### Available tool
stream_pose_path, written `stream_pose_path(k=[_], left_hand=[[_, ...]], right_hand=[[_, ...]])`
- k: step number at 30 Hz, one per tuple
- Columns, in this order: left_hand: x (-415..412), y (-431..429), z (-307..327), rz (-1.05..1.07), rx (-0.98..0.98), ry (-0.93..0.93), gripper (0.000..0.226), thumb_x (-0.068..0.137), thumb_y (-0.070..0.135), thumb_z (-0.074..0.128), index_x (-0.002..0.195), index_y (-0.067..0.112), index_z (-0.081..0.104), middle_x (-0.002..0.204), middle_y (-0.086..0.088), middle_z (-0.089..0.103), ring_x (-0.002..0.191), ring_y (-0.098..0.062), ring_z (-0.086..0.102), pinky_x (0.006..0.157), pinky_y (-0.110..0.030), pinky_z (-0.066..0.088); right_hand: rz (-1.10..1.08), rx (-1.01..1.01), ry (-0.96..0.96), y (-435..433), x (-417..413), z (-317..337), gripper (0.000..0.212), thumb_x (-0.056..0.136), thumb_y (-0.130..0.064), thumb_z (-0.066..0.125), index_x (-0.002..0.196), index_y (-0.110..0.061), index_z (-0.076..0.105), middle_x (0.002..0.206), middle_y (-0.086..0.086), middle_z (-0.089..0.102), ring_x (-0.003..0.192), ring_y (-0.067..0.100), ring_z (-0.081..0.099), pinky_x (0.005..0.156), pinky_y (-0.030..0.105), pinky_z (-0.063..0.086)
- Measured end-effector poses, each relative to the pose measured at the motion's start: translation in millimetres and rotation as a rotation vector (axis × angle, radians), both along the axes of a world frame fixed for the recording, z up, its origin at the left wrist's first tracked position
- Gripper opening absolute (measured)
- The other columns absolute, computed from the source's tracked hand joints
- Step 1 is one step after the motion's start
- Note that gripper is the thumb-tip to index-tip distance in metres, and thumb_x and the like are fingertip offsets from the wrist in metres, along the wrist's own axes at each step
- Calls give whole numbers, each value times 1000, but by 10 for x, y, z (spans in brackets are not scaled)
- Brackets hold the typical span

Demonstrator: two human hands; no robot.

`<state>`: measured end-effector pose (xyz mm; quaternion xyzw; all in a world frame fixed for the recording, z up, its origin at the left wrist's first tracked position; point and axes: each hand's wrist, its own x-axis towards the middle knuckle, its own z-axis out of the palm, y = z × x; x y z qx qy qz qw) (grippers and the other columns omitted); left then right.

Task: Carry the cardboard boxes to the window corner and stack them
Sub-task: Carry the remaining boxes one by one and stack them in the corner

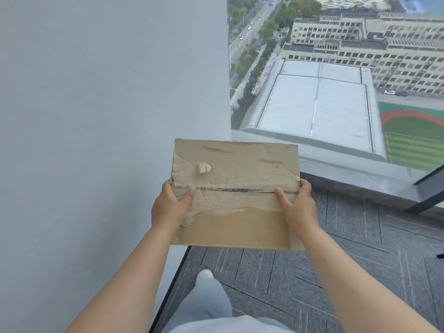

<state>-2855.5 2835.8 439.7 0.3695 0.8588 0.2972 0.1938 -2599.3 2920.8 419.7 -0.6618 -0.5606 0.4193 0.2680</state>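
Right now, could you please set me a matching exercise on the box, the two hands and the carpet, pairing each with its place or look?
Things:
1. box
2. left hand
3. right hand
4. carpet

Place or look:
a. grips the box's right edge
b. grey, with thin lines
c. grips the box's left edge
d. brown, its top surface torn

Pairs: 1-d, 2-c, 3-a, 4-b

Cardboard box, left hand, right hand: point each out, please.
cardboard box (236,195), head view, centre of its top face.
left hand (169,207), head view, back of the hand.
right hand (300,207), head view, back of the hand.
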Motion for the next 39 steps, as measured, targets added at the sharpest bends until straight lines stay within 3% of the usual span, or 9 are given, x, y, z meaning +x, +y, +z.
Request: stream_pose_path(k=[11,16,18,35,39], left_hand=[[-724,2250,-389,-178,-62,-122,59,83,50,59,129,18,42,119,-5,59,108,-27,54,81,-31,40],[-946,3073,-645,-248,-136,-145,61,81,51,62,130,22,42,127,-6,41,110,-26,51,84,-28,35],[-982,3283,-826,-268,-161,-156,60,81,50,63,130,23,42,124,-5,43,111,-25,51,83,-27,34],[-1183,4282,-3556,-227,-376,-145,59,81,50,62,128,18,46,127,-9,49,118,-25,48,93,-30,37],[-1302,4476,-4199,-232,-370,-160,55,78,53,63,121,20,51,124,-5,54,113,-23,53,92,-30,40]], right_hand=[[-235,-83,-36,1581,-618,-387,73,87,-47,57,142,-16,20,129,13,52,113,31,52,84,35,42],[-338,-131,-46,2097,-811,-638,72,87,-45,58,142,-15,21,129,14,51,113,31,52,87,38,43],[-351,-156,-60,2260,-833,-789,71,87,-45,58,141,-16,21,128,14,51,112,32,52,86,38,43],[-248,-359,-182,3335,-1005,-3378,68,89,-46,54,140,-18,19,131,12,49,114,32,52,94,45,44],[-258,-366,-186,3498,-1111,-3966,67,90,-43,54,141,-16,20,131,13,49,115,33,51,91,39,41]])
